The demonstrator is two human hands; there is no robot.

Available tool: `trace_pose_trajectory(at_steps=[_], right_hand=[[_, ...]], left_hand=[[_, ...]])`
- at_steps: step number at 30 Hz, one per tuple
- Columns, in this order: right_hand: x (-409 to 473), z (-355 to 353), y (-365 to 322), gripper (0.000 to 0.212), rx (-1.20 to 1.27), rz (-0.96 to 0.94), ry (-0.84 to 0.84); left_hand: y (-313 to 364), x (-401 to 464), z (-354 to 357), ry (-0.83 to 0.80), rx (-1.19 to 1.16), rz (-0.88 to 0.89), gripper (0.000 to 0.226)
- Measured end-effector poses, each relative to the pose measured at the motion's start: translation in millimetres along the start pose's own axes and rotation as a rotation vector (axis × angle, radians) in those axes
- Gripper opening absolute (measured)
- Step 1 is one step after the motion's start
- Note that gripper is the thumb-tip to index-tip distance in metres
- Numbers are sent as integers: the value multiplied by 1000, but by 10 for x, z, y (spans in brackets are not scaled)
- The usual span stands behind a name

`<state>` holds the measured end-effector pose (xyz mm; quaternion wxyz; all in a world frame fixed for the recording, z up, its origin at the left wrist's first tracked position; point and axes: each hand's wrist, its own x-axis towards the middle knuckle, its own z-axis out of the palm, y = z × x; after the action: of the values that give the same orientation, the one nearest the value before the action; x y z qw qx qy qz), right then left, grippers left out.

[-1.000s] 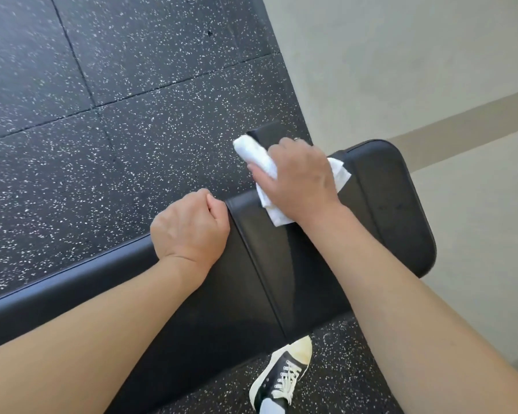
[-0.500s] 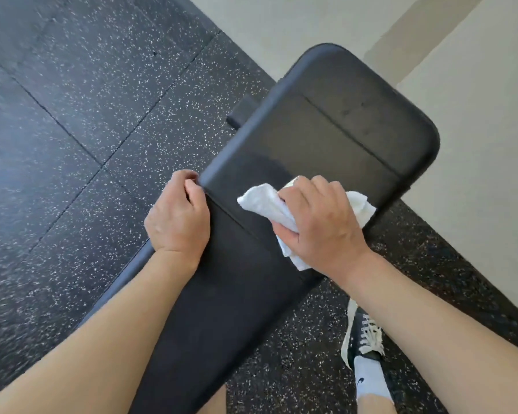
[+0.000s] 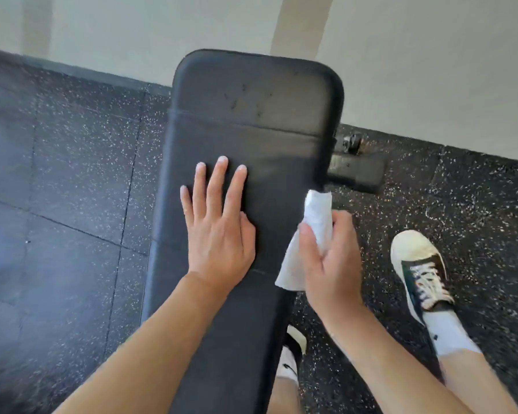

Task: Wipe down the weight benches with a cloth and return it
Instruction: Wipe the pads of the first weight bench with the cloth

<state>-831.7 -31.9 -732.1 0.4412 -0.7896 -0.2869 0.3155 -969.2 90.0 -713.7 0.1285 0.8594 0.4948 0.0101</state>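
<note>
Left hand (image 3: 219, 225) flat on the black counter (image 3: 251, 121), fingers straight and spread — grip wide, holding nothing. Right hand (image 3: 326, 258) at the counter's right edge, grip closed around the white cloth (image 3: 317, 216) — cloth bunched, partly over the speckled floor (image 3: 72, 174). Sneaker (image 3: 419, 270) to the right.

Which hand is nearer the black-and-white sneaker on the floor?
Right. The right hand grips the cloth off the bench edge, beside the sneaker; the left hand lies flat on the pad.

No readable text or labels anywhere (bench, cloth and shoes included).
</note>
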Motion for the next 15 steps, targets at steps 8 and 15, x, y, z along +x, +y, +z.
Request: trace_pose_trajectory(at_steps=[8, 15], right_hand=[[230, 312, -165, 13, 274, 240, 261], [1266, 231, -349, 30, 312, 258, 367]], left_hand=[[14, 24, 75, 63, -7, 6, 73], [9, 18, 59, 39, 12, 7, 73]])
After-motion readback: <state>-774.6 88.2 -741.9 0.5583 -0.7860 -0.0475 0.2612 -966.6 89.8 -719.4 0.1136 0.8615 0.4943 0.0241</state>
